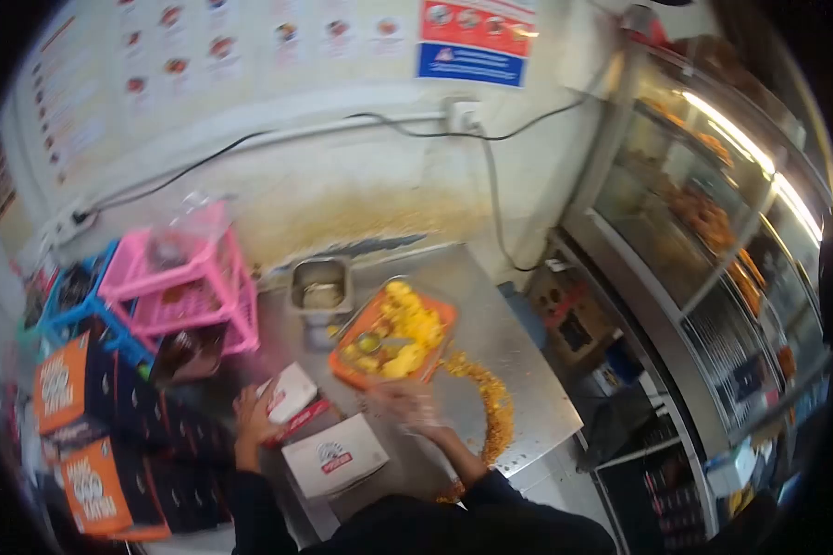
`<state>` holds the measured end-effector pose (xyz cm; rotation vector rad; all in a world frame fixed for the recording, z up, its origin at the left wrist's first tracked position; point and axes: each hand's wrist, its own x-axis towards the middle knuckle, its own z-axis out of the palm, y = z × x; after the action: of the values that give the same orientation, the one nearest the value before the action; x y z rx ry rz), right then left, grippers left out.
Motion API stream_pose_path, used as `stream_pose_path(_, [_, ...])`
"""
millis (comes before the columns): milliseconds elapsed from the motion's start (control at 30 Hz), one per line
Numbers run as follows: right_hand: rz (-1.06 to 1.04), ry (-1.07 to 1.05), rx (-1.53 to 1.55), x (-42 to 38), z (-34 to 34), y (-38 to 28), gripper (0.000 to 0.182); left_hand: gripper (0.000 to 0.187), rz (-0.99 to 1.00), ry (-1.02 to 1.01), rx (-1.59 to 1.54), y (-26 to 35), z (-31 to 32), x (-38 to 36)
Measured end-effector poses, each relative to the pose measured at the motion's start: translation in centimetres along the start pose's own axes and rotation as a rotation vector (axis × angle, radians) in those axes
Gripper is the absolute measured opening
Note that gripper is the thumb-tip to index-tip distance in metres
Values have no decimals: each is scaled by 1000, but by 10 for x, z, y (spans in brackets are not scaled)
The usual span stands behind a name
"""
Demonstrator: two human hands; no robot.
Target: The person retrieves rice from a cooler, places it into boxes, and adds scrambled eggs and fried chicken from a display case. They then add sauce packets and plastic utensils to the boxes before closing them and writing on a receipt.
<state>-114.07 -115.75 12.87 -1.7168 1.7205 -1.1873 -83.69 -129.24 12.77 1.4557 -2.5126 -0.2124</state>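
Observation:
My left hand (253,416) grips the near left side of a white and red cardboard food box (292,393). A second white food box (335,455), with a dark round logo and a red label, lies closed just in front of it. My right hand (405,407), in what looks like a clear plastic glove, hovers at the near edge of an orange tray (350,372). Motion blurs its fingers, and I cannot see whether they hold anything. Yellow food pieces (412,328) and a small greenish cup (368,342) sit in the tray.
Yellow-brown crumbs (495,416) trail along the steel table (537,393). Behind stand a metal container (321,287) and pink baskets (180,277). Black and orange boxes (65,384) are stacked at left. A glass display cabinet (685,203) with fried food rises at right.

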Motion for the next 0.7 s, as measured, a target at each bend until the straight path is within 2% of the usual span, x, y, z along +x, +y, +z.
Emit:
stream_pose_path(33, [349, -34, 139, -11, -6, -1, 24, 101, -15, 46, -94, -7, 4, 1])
stream_pose_path(67, [250, 113, 262, -31, -13, 1, 25, 98, -75, 30, -123, -7, -1, 3])
stream_pose_path(100, [159, 267, 384, -49, -21, 6, 26, 97, -56, 26, -136, -6, -6, 4])
stream_pose_path(133, [171, 237, 391, -59, -26, 11, 26, 95, -35, 17, -151, -1, -13, 4])
stream_pose_path(167, [269, 227, 449, -69, -31, 15, 27, 92, -5, -69, -142, 2, -17, 3])
stream_pose_path(200, [363, 215, 504, -74, -32, 18, 28, 92, 35, -33, -62, -1, -3, -1])
stream_pose_path(233, [363, 182, 508, -73, -27, 20, 28, 93, 78, 9, 25, -7, 12, -1])
stream_pose_path(333, [267, 151, 489, -59, -7, 17, 32, 97, 74, -34, -41, -9, 16, -4])
stream_pose_path(367, [184, 49, 296, -45, 2, 11, 33, 97, 69, -28, -36, -8, 15, -5])
stream_pose_path(400, [98, -47, 100, -28, 10, 1, 34, 98, 75, -35, -27, -6, 13, -5])
stream_pose_path(467, [-85, -135, 104, 10, 15, -33, 42, 99, 75, -23, -20, -6, 11, -3])
stream_pose_path(533, [-393, -149, -240, 59, 61, 1, 47, 99, 51, -30, -27, -3, 6, -1])
stream_pose_path(567, [-405, -150, -239, 76, 72, -3, 47, 98, 26, -41, -35, -3, 3, 2])
stream_pose_path(633, [-340, -397, -331, 107, 90, -13, 51, 99, 29, -45, -42, -8, 8, 7])
stream_pose_path(667, [-416, -380, -95, 117, 126, 32, 49, 99, 39, -59, -48, -12, 8, 10])
stream_pose_path(700, [-435, -382, -94, 123, 120, 18, 49, 99, 31, -43, -42, -14, 6, 10])
